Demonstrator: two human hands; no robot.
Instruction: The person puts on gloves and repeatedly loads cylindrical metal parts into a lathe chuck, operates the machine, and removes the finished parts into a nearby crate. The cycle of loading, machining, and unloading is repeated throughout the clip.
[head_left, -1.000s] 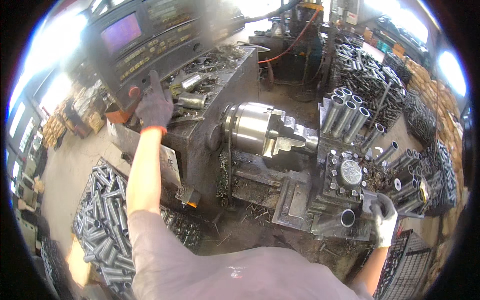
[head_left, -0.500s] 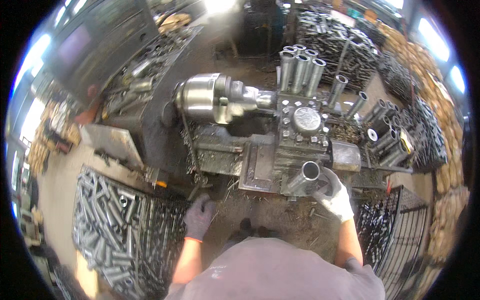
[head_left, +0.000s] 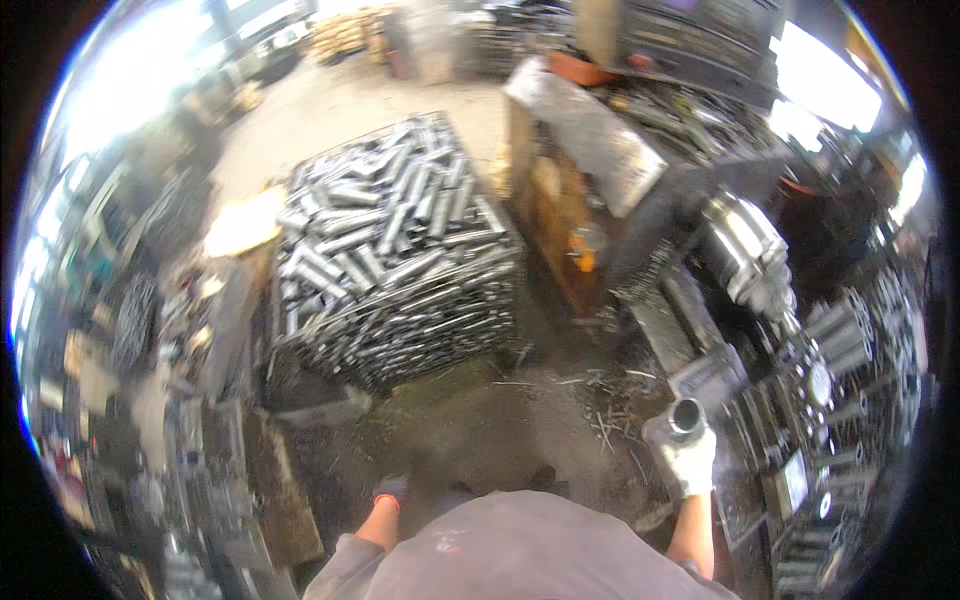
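A short, open-ended metal tube point(head_left: 686, 416) stands upright in my right hand point(head_left: 688, 462), which wears a whitish glove with its fingers wrapped round the tube. This hand is just left of the lathe's bed point(head_left: 708, 372). The steel chuck point(head_left: 745, 245) is farther off at the right, with the tool turret point(head_left: 819, 384) nearer. Low on the left, my left hand point(head_left: 392, 487) in a dark glove with an orange cuff hangs beside my body. Its fingers are blurred and mostly lost against the dark floor.
Ahead on the left, a wire-sided crate point(head_left: 430, 335) is heaped with metal tubes point(head_left: 385, 215). A bent metal sheet point(head_left: 590, 135) stands between it and the lathe. More tubes point(head_left: 842, 335) line the far right. Shavings point(head_left: 605, 425) litter the floor, and a wooden board point(head_left: 285, 490) lies lower left.
My view has swung left, bringing the crate to the middle and the lathe to the right. My right hand has taken the tube off the lathe and now holds it.
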